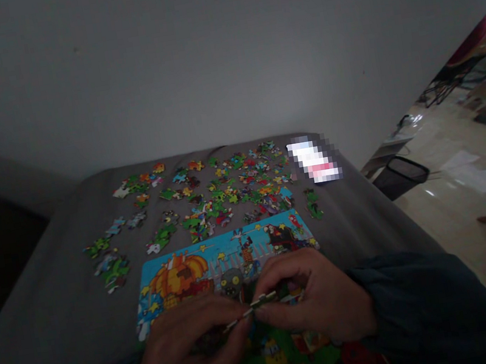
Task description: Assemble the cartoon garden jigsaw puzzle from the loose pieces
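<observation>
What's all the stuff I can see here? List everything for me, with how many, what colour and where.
Puzzle picture board: one, bright blue, orange and green cartoon scene, flat on the grey surface right in front of the person.
Loose puzzle pieces: many, too many to count, mostly green with red, blue and orange, scattered beyond the board.
Held puzzle pieces: joined, seen edge-on, count unclear, between both hands.
Grey surface: one, dark grey, under everything.
Blurred-out item: one, white and pink, far right corner of the surface.
Black bin: one, on the floor to the right.
Wall: grey, behind.
Left hand: one, pinching the held pieces.
Right hand: one, dark sleeve, pinching the other end.
</observation>
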Available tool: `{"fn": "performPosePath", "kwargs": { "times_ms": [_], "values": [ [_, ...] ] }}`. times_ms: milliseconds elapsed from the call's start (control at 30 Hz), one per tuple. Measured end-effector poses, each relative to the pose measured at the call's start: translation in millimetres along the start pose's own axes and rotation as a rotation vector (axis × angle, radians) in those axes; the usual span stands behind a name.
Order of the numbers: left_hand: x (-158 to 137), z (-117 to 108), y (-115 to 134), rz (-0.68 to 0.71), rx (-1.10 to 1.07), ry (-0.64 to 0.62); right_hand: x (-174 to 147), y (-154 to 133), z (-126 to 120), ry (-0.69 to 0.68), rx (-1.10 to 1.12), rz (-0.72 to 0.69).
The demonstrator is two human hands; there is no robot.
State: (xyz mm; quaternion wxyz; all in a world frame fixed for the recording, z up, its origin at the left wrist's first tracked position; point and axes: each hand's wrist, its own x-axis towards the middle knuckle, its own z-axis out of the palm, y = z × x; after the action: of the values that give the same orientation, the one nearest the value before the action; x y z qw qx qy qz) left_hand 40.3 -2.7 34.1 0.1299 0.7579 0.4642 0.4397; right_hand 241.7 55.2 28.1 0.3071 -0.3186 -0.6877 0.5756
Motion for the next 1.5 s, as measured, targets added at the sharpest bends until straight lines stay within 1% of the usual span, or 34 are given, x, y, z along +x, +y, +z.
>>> {"fn": "performPosePath", "kwargs": {
  "times_ms": [200, 367, 533, 600, 667, 733, 833, 933, 1033, 1100, 1200, 1267, 1333, 1433, 1500],
  "values": [
    [1, -2, 3, -0.043, -0.016, -0.035, 0, 1, -2, -0.025, -0.03, -0.077],
    [4, -4, 7, -0.073, -0.06, -0.069, -2, 0, 0, 0.021, -0.04, -0.152],
    [3, -4, 8, -0.109, -0.054, -0.045, -3, -2, 2, 0.044, -0.053, -0.247],
    [1, -4, 7, -0.128, -0.071, -0.067, -3, -4, 3, 0.061, -0.074, -0.286],
    [-1, -3, 5, -0.149, -0.078, -0.093, -4, -6, 4, 0.068, -0.087, -0.287],
    [-4, -3, 3, -0.161, -0.053, -0.077, -5, -7, 4, 0.066, -0.083, -0.228],
    [-6, -3, 0, -0.177, -0.003, -0.061, -4, -5, 2, 0.035, -0.038, -0.024],
    [-3, -4, -3, -0.212, 0.027, -0.109, -1, -1, -2, -0.04, 0.097, 0.153],
    [2, -5, -4, -0.241, 0.024, -0.148, 3, 2, -6, -0.122, 0.264, 0.245],
    [3, -6, -3, -0.254, 0.016, -0.164, 5, 3, -7, -0.161, 0.333, 0.31],
    [2, -8, 0, -0.278, 0.011, -0.189, 7, 3, -9, -0.19, 0.382, 0.375],
    [2, -9, 1, -0.311, -0.012, -0.218, 8, 3, -10, -0.187, 0.397, 0.397],
    [3, -10, -2, -0.368, -0.059, -0.251, 5, 1, -9, -0.201, 0.432, 0.423],
    [6, -11, -12, -0.481, -0.172, -0.329, -2, -4, -6, -0.307, 0.544, 0.475],
    [8, -10, -18, -0.554, -0.253, -0.357, -7, -7, -3, -0.342, 0.584, 0.479]
  ]
}}
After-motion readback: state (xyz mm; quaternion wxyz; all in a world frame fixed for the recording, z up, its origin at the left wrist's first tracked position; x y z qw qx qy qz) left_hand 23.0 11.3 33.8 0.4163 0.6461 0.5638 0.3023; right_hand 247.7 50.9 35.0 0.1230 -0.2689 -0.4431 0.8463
